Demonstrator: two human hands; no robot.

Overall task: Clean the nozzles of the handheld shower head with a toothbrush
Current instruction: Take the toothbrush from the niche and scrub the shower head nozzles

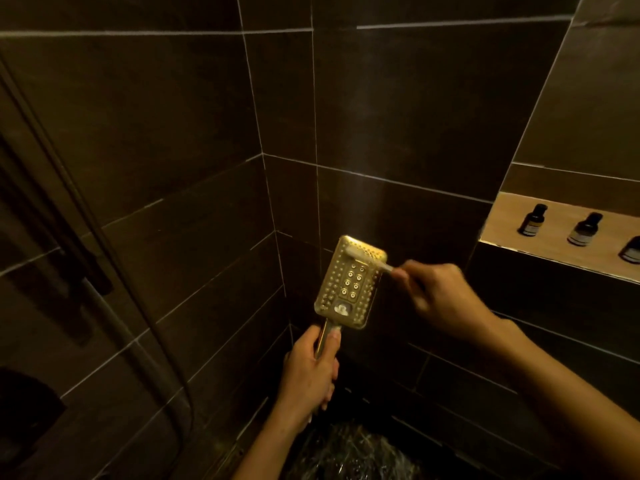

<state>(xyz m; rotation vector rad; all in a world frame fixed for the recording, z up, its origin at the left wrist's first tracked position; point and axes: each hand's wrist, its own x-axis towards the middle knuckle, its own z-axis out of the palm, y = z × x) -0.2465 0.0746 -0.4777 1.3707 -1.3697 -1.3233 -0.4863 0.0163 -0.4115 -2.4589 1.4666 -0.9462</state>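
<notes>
A gold rectangular handheld shower head (pixel 349 282) stands upright in the middle of the view, its nozzle face turned toward me. My left hand (pixel 308 372) is wrapped around its handle from below. A white toothbrush (pixel 367 259) lies across the top rows of nozzles, bristles against the face. My right hand (pixel 440 299) grips the toothbrush handle just right of the shower head. The lower part of the shower head's handle is hidden in my left fist.
Dark brown tiled walls meet in a corner behind the shower head. The shower hose (pixel 114 258) curves down the left side. A lit wall niche (pixel 502 223) at right holds three small dark bottles (pixel 533 220). Wet dark floor (pixel 349 452) lies below.
</notes>
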